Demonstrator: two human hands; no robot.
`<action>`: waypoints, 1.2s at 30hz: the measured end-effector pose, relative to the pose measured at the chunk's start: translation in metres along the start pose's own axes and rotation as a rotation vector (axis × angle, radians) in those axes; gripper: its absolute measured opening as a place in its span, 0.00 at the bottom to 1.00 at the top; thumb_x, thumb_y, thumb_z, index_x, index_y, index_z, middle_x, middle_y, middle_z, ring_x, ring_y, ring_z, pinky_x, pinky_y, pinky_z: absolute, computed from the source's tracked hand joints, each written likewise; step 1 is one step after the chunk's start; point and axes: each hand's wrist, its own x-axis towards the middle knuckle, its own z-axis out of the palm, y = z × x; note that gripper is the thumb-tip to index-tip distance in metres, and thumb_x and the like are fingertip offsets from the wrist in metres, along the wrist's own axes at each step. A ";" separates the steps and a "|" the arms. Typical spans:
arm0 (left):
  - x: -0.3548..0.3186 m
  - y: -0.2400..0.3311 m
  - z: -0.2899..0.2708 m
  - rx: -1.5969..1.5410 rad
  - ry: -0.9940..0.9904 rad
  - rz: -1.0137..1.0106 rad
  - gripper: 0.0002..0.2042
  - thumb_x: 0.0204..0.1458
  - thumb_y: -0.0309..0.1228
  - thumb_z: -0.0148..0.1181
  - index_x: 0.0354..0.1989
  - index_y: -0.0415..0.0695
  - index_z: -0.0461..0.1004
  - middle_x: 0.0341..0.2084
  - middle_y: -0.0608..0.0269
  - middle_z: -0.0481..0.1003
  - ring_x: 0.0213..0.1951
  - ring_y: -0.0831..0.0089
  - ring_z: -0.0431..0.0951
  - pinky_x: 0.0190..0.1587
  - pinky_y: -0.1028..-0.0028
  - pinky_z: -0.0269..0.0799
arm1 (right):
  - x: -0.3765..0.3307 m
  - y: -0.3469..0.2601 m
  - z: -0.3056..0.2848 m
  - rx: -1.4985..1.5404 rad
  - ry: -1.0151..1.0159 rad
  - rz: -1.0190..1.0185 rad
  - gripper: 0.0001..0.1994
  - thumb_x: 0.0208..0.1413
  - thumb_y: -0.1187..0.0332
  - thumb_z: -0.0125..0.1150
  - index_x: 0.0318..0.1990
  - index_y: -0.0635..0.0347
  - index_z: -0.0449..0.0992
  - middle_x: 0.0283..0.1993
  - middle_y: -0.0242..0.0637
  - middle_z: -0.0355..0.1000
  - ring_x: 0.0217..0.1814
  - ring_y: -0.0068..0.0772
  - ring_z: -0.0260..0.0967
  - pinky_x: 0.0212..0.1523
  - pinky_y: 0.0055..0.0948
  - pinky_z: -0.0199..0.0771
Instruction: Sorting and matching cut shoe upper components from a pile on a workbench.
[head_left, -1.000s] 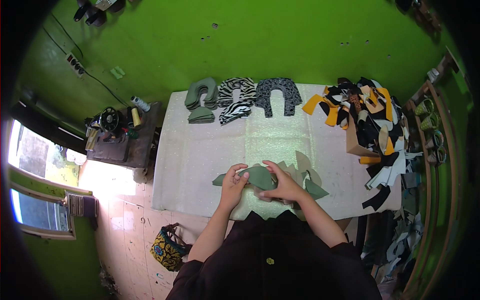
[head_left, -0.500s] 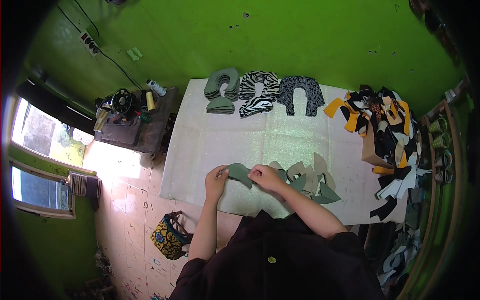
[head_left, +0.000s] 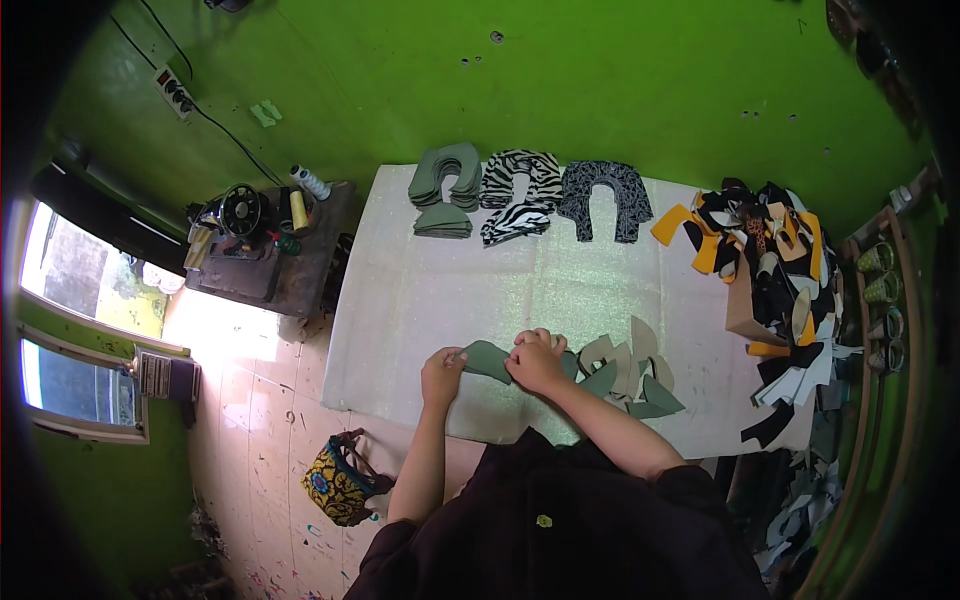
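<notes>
At the far left a window (head_left: pixel 60 330) lets light onto the tiled floor (head_left: pixel 250 400), and beyond it a sewing machine (head_left: pixel 240 215) sits on a small dark table (head_left: pixel 290 270) with thread cones (head_left: pixel 305 195) beside it, against the green wall (head_left: pixel 560 80). On the floor near the person lies a patterned bag (head_left: pixel 340 480). The pale worktop (head_left: pixel 420 290) runs right from the table. The left hand (head_left: pixel 442 375), fingers curled, grips the left end of a green piece (head_left: pixel 487 360) held just above the near edge of the worktop; the right hand (head_left: pixel 535 362) is closed on its right end, so both hands hold the same piece between them. Along the far edge lie a green stack (head_left: pixel 445 190), then a zebra stack (head_left: pixel 520 190), then a dark patterned stack (head_left: pixel 603 198), all of curved cut shapes, set just beside one another. Just right of the right hand a loose heap of green and beige cuts (head_left: pixel 625 375) is spread on the worktop, touching the forearm. At the far right a mixed pile (head_left: pixel 770 260) of orange, black and white pieces covers the worktop's end and spills over its edge, beside a wooden rack (head_left: pixel 885 300)
</notes>
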 end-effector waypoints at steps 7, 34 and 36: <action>-0.003 0.014 -0.002 0.157 0.044 0.008 0.12 0.46 0.34 0.60 0.36 0.41 0.77 0.21 0.59 0.75 0.24 0.74 0.74 0.30 0.75 0.68 | -0.006 -0.005 0.007 -0.145 0.056 -0.046 0.09 0.40 0.59 0.63 0.25 0.53 0.78 0.41 0.31 0.66 0.55 0.36 0.54 0.55 0.54 0.39; -0.024 0.016 0.008 0.388 0.182 0.635 0.19 0.49 0.29 0.52 0.52 0.41 0.66 0.48 0.48 0.68 0.51 0.52 0.66 0.51 0.62 0.61 | -0.026 -0.021 0.002 -0.243 0.158 -0.376 0.10 0.48 0.64 0.53 0.39 0.52 0.70 0.38 0.30 0.65 0.49 0.35 0.60 0.50 0.51 0.51; -0.033 0.014 0.019 0.451 0.057 0.641 0.19 0.51 0.28 0.49 0.54 0.41 0.64 0.51 0.47 0.66 0.53 0.51 0.64 0.53 0.59 0.58 | -0.031 -0.014 0.013 -0.315 0.141 -0.368 0.10 0.48 0.64 0.53 0.38 0.53 0.70 0.38 0.30 0.65 0.49 0.34 0.60 0.51 0.51 0.50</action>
